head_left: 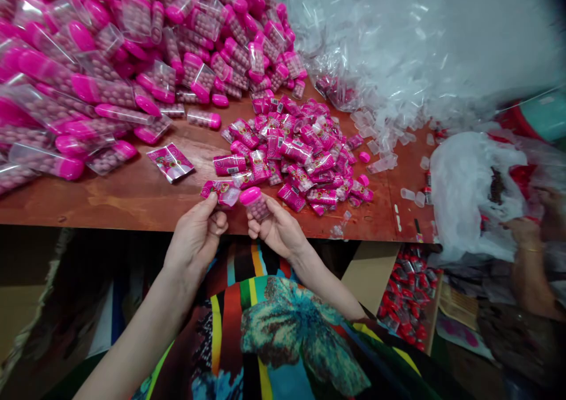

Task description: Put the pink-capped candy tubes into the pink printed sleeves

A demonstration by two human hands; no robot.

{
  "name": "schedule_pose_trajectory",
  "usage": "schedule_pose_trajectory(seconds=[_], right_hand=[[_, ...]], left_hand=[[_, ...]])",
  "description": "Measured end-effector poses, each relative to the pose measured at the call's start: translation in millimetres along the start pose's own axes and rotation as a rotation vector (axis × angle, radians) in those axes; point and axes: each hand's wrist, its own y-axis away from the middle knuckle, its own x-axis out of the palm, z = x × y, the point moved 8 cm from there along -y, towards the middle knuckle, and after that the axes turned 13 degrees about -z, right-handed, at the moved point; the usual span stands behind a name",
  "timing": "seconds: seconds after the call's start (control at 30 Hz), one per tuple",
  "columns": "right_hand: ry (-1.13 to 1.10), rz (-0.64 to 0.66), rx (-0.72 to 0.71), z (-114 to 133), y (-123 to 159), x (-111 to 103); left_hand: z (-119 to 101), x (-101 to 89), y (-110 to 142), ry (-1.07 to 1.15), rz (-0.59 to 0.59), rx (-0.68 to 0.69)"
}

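My left hand [198, 229] is closed, thumb and fingers pinching a pink printed sleeve [221, 191] with a clear end. In my right hand [282, 228] is a small clear candy container [256, 204] with a pink cap, full of pale pink balls. The container stands tilted, cap up, close to the sleeve's clear end; whether they touch I cannot tell. Just beyond my hands lies a heap of small pink wrapped packs [300, 146]. A flat pink printed sleeve [170, 163] rests on the table to the left of that heap.
Capped candy containers [132, 75] form a large pile at the back left of the reddish table [110, 202]. Clear plastic [411, 52] covers the back right. Another person's hand [524, 232] is beside a white plastic bag [460, 182]. A box of red-capped items [407, 300] stands below.
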Motion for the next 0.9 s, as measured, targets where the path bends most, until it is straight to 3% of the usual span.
schedule_pose_trajectory(seconds=[0.07, 0.2, 0.37, 0.43, 0.6, 0.9], right_hand=[[0.047, -0.030, -0.067, 7, 0, -3], [0.330, -0.160, -0.369, 23, 3, -11], [0.602, -0.261, -0.763, 37, 15, -4], [0.650, -0.285, -0.855, 40, 19, -1], [0.720, -0.369, -0.903, 42, 20, -5], [0.794, -0.300, -0.962, 33, 31, 5]], left_hand=[[0, 0.2, 0, 0.002, 0.008, -0.008], [3, 2.6, 0, 0.019, 0.024, -0.021], [5, 5.1, 0, 0.054, 0.033, -0.027], [5, 5.1, -1, 0.063, 0.035, -0.026], [7, 6.8, 1, 0.060, 0.061, -0.022], [10, 8.8, 4, 0.007, 0.122, -0.006]])
